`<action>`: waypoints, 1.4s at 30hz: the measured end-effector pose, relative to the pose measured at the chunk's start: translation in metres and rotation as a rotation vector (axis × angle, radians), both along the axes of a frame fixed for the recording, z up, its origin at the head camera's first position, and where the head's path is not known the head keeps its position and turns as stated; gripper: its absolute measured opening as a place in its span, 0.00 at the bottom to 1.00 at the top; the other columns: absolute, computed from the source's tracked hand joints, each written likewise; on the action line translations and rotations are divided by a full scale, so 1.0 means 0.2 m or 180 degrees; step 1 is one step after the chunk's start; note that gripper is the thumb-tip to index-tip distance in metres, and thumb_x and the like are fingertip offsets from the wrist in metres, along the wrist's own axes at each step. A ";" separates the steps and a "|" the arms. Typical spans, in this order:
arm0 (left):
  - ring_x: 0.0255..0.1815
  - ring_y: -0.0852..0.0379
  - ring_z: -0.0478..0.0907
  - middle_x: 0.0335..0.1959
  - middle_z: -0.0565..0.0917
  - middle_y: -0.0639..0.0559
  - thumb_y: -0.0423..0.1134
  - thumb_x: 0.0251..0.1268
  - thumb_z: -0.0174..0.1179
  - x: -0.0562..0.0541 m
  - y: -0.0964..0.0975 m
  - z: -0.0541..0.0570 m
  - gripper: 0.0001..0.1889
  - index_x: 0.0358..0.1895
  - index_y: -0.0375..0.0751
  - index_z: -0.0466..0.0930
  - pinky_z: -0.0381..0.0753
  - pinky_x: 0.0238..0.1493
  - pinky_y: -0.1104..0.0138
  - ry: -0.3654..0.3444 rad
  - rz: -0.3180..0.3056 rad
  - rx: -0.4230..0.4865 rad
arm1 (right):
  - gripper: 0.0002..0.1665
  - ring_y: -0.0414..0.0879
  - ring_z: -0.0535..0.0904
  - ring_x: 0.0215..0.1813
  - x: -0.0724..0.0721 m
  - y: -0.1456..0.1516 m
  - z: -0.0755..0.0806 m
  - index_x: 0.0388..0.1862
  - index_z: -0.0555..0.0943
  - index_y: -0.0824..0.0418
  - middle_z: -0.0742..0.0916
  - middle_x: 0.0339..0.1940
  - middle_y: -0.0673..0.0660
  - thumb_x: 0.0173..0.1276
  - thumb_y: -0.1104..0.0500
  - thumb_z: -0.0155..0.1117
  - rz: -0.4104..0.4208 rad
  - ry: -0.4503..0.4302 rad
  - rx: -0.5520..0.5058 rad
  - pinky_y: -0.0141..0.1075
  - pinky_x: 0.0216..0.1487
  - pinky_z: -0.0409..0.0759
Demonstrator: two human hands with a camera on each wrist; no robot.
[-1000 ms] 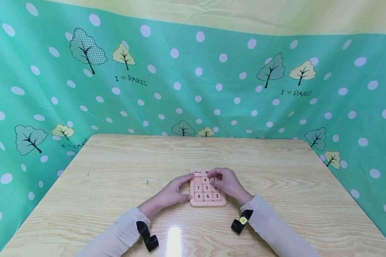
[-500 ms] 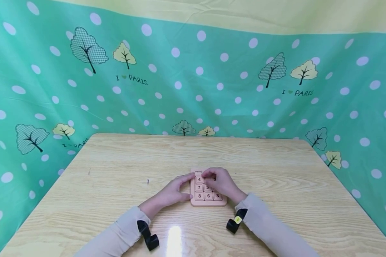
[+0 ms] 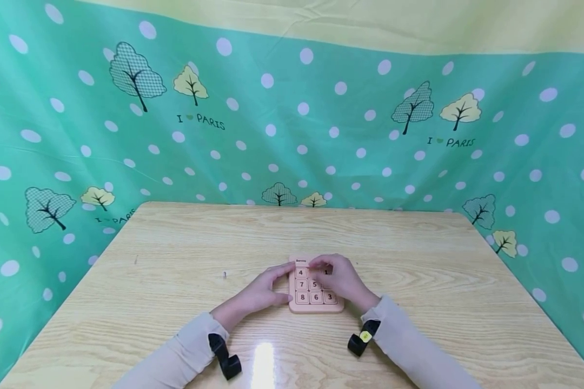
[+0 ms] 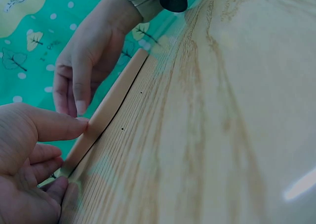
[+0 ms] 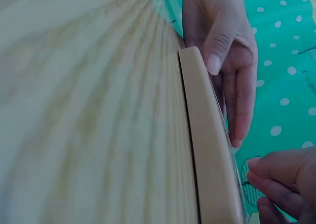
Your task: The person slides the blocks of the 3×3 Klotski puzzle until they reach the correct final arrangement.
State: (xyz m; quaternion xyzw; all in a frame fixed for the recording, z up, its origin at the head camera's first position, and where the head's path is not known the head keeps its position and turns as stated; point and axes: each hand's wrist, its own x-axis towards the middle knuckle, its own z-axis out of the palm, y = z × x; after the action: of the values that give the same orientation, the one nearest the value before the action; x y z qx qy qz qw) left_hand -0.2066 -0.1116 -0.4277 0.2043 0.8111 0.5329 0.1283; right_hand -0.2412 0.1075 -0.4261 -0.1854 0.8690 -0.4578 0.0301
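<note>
A pink number slide puzzle [image 3: 316,309] lies flat on the table. My left hand [image 3: 254,295] rests along its left side, thumb at the lower part and fingertips at the upper corner. In the right wrist view the left hand's fingers [image 5: 244,93] run straight along the frame. My right hand [image 3: 343,278] bends over the upper right tiles, fingertips close over the top row, holding nothing. The 4 tile [image 3: 300,273] sits at top left, above 7 and 8; 5, 6, 3 and part of 1 also show. The right hand hides the rest.
The wooden table [image 3: 175,243] spreads around the puzzle, with a small mark [image 3: 224,275] to its left. A green dotted curtain [image 3: 292,119] hangs behind and at both sides. Black wrist straps [image 3: 224,356] circle both sleeves.
The 4 tile has slid left from the top middle to the top left place. My right hand went left with it, then shifted slightly back right. The left hand stays put.
</note>
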 end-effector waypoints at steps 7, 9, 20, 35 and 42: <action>0.74 0.43 0.50 0.72 0.60 0.44 0.31 0.52 0.65 -0.05 0.00 -0.09 0.39 0.70 0.37 0.60 0.46 0.73 0.49 0.0033 0.0014 -0.0084 | 0.13 0.47 0.78 0.48 0.00 0.11 0.00 0.41 0.85 0.59 0.86 0.42 0.51 0.57 0.68 0.67 -0.0241 0.0011 0.0131 0.46 0.54 0.75; 0.74 0.42 0.50 0.72 0.60 0.43 0.31 0.52 0.65 -0.05 0.00 -0.09 0.39 0.70 0.37 0.60 0.45 0.73 0.49 0.0044 0.0024 -0.0080 | 0.13 0.48 0.78 0.48 -0.01 0.14 0.00 0.40 0.85 0.58 0.87 0.40 0.50 0.56 0.68 0.67 -0.0288 0.0061 0.0200 0.46 0.54 0.75; 0.74 0.44 0.50 0.73 0.59 0.45 0.31 0.53 0.64 -0.05 0.00 -0.09 0.38 0.70 0.37 0.60 0.46 0.73 0.50 0.0004 0.0013 -0.0087 | 0.13 0.49 0.77 0.45 -0.01 0.17 -0.01 0.39 0.85 0.56 0.86 0.40 0.50 0.55 0.69 0.68 -0.0485 0.0142 0.0455 0.45 0.50 0.76; 0.73 0.42 0.51 0.72 0.61 0.43 0.32 0.53 0.65 -0.04 -0.01 -0.09 0.38 0.69 0.36 0.61 0.47 0.73 0.49 0.0047 0.0037 -0.0052 | 0.12 0.43 0.79 0.39 -0.02 0.09 -0.02 0.37 0.85 0.61 0.87 0.37 0.52 0.55 0.72 0.66 -0.0244 0.0108 0.0169 0.35 0.43 0.79; 0.74 0.43 0.51 0.72 0.60 0.43 0.32 0.53 0.65 -0.05 -0.01 -0.09 0.38 0.69 0.36 0.61 0.47 0.73 0.49 0.0051 -0.0010 -0.0036 | 0.11 0.43 0.79 0.39 -0.02 0.05 -0.03 0.39 0.84 0.61 0.87 0.38 0.53 0.57 0.71 0.65 -0.0134 0.0074 0.0145 0.33 0.42 0.79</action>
State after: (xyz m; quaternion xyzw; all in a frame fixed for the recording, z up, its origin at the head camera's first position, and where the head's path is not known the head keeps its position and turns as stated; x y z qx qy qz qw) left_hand -0.2167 -0.1136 -0.4465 0.2092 0.8147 0.5265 0.1238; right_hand -0.2456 0.1178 -0.4322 -0.1717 0.8832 -0.4363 0.0145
